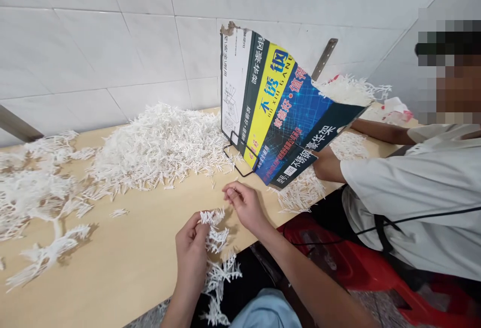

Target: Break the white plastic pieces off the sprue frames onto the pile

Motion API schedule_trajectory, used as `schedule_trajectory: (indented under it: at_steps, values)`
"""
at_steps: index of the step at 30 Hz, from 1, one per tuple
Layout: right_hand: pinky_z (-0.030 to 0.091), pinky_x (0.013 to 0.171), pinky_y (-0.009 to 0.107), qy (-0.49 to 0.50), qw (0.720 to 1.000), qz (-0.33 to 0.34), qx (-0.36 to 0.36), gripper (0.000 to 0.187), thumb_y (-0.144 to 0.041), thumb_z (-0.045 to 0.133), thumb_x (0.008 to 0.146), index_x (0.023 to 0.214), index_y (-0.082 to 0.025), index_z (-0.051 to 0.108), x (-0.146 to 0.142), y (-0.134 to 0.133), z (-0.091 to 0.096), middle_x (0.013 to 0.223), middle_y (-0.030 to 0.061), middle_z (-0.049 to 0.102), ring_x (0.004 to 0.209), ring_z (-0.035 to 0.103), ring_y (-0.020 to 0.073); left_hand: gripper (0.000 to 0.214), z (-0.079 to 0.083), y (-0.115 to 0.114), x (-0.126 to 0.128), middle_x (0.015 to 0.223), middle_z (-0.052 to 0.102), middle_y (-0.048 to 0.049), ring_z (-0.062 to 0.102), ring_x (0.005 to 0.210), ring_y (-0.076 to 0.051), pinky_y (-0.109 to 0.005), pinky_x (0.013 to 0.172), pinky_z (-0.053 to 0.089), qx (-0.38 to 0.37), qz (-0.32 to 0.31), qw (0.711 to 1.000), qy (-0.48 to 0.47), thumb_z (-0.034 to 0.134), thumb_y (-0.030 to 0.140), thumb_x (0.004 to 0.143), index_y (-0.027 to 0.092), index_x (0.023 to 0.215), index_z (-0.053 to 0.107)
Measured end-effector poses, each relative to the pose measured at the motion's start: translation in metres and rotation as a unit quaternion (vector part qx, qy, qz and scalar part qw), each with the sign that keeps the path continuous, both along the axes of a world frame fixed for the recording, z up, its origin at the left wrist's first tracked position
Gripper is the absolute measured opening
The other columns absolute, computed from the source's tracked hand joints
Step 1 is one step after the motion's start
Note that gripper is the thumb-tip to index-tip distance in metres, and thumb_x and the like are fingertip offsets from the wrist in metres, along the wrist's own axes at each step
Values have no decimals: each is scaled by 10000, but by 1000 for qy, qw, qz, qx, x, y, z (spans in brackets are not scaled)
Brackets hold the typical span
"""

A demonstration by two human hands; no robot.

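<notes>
My left hand (191, 250) is closed around a white plastic sprue (218, 258), a branched strip of small moulded pieces that hangs down past the table's front edge. My right hand (244, 202) hovers just right of the sprue's top end, fingers pinched together at the tips; whether a small white piece sits between them I cannot make out. Both hands are at the near edge of the wooden table (131, 248).
A big heap of loose white pieces (158, 147) lies mid-table, with whole sprues (41, 202) at the left. A printed cardboard sheet (270, 112) stands upright as a divider. Right of it sits another person (413, 192) with more white pieces (349, 90). A red stool (338, 263) stands below.
</notes>
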State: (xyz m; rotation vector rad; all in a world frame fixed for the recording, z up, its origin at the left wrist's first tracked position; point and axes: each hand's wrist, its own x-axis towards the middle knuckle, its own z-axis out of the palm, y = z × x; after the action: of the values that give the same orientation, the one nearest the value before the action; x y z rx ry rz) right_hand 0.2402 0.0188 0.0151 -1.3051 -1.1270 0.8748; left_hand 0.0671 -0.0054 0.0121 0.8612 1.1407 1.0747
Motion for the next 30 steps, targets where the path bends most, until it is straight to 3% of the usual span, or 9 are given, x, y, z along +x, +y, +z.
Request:
schedule_trajectory:
  at_steps: [3, 8, 14, 18, 20, 23, 26, 28, 30]
  values:
    - [492, 779, 267, -40, 995, 92, 27, 310, -350, 597, 979, 1235, -245, 738, -2, -6, 13, 1252, 80, 722, 1034, 662, 198, 257, 1, 4, 4, 598, 454, 68, 354, 525, -80, -194, 507, 303, 6, 16, 1000, -4, 750, 389, 816, 175, 779, 612]
    - [442, 659, 251, -59, 985, 156, -42, 235, -383, 677, 915, 905, -173, 781, -2, -8, 13, 794, 31, 728, 720, 609, 163, 255, 5, 6, 6, 669, 532, 39, 424, 584, -106, -202, 550, 341, 33, -15, 999, 26, 706, 424, 850, 174, 870, 660]
    - [376, 579, 233, 21, 997, 61, -45, 287, -375, 678, 879, 677, -178, 630, -1, -2, 1, 623, -19, 535, 606, 477, 120, 339, 16, 6, 12, 592, 482, 60, 383, 534, -111, -203, 515, 301, 50, -104, 988, 101, 657, 439, 871, 183, 1084, 722]
    - [338, 488, 231, 137, 987, -75, -40, 305, -456, 657, 877, 720, -204, 587, 6, 12, -4, 618, -37, 483, 524, 401, 106, 415, 13, 3, 8, 548, 395, 81, 317, 487, -96, -203, 475, 243, 31, -89, 990, 109, 689, 526, 860, 183, 1092, 724]
    - [377, 497, 238, 144, 985, -94, -33, 296, -470, 648, 889, 758, -207, 612, 8, 17, -6, 646, -29, 524, 528, 435, 112, 410, 9, 1, 3, 536, 345, 90, 272, 471, -85, -203, 459, 222, 21, -54, 992, 111, 711, 557, 849, 176, 1000, 720]
    - [508, 695, 280, 2, 1000, -15, -2, 191, -364, 639, 922, 932, -201, 738, 6, 17, -5, 860, 44, 725, 765, 655, 177, 391, 5, 0, -1, 560, 402, 78, 310, 488, -87, -198, 464, 252, 23, -7, 994, 103, 705, 551, 864, 177, 977, 719]
    - [498, 970, 342, -92, 994, 37, 42, 286, -268, 596, 955, 1186, -228, 760, 3, 10, 2, 1221, 83, 758, 1134, 679, 234, 376, 5, 0, 1, 683, 574, 36, 448, 577, -109, -191, 531, 352, 33, -15, 996, 78, 695, 505, 885, 186, 1081, 729]
    - [492, 978, 334, -88, 993, 60, 43, 292, -278, 560, 984, 1182, -229, 770, 3, 6, 6, 1248, 79, 754, 1137, 678, 231, 359, 7, 0, 3, 757, 642, 15, 509, 626, -124, -198, 581, 410, 30, -13, 997, 69, 697, 487, 883, 190, 1081, 732]
    - [510, 837, 296, -60, 994, 89, 19, 310, -330, 514, 1014, 1069, -208, 794, 4, 3, 8, 1093, 73, 786, 948, 700, 209, 355, 9, 0, 5, 768, 666, 10, 531, 628, -135, -209, 591, 433, 21, 1, 997, 69, 704, 494, 868, 192, 1051, 735]
